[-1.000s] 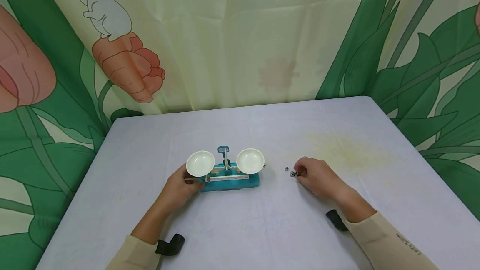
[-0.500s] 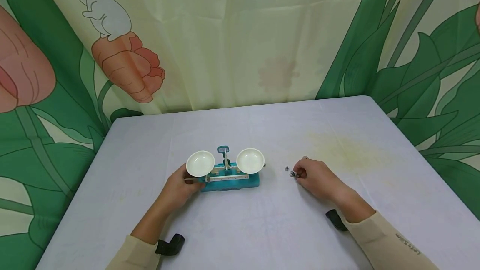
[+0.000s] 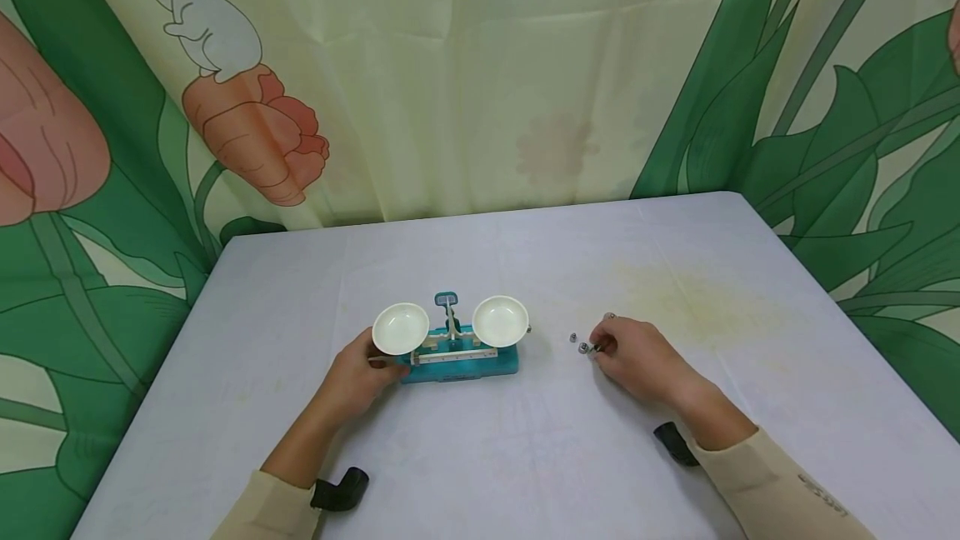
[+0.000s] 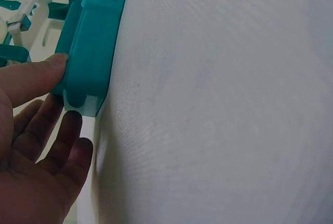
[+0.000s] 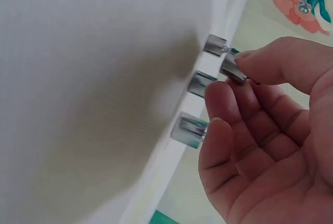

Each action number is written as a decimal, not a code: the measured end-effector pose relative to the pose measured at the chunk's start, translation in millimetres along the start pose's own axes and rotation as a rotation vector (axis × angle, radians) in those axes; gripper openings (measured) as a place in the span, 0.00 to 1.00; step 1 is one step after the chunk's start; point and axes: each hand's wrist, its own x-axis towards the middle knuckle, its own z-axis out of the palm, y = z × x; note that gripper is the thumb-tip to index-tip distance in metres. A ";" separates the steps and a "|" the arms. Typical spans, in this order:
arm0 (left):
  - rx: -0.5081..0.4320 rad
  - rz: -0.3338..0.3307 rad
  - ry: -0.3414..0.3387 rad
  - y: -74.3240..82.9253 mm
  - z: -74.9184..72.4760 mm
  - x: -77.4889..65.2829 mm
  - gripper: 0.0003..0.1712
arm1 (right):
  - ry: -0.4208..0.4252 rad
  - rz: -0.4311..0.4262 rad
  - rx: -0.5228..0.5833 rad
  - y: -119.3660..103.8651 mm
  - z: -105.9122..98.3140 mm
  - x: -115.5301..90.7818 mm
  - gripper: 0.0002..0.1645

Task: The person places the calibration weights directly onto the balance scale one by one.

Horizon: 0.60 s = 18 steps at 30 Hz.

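Note:
A small turquoise balance scale (image 3: 465, 368) stands on the white-covered table with two white pans, the left pan (image 3: 401, 328) and the right pan (image 3: 500, 321). My left hand (image 3: 358, 373) grips the left end of its base, thumb (image 4: 39, 76) on the top edge and fingers by the end. Right of the scale, my right hand (image 3: 637, 357) pinches a small shiny metal weight (image 5: 232, 70) between thumb and fingers. Several similar weights stand close by, among them one beside the fingertips (image 3: 582, 348), one farther left (image 3: 573, 337) and one behind the knuckles (image 3: 610, 315).
A white cloth (image 3: 480, 465) covers the table, with a faint yellowish stain (image 3: 686, 298) at the right. Behind it hangs a printed curtain (image 3: 480, 90) with leaves and a rabbit. Black wrist mounts (image 3: 341, 490) sit at both sleeves.
My right hand has shifted very slightly to the right, and the weight behind its knuckles has come into view. The left hand and the scale stay in place.

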 end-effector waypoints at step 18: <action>-0.009 0.004 -0.002 -0.4 0.2 -0.2 0.39 | 0.151 -0.121 0.074 -17.7 -9.3 -0.9 0.10</action>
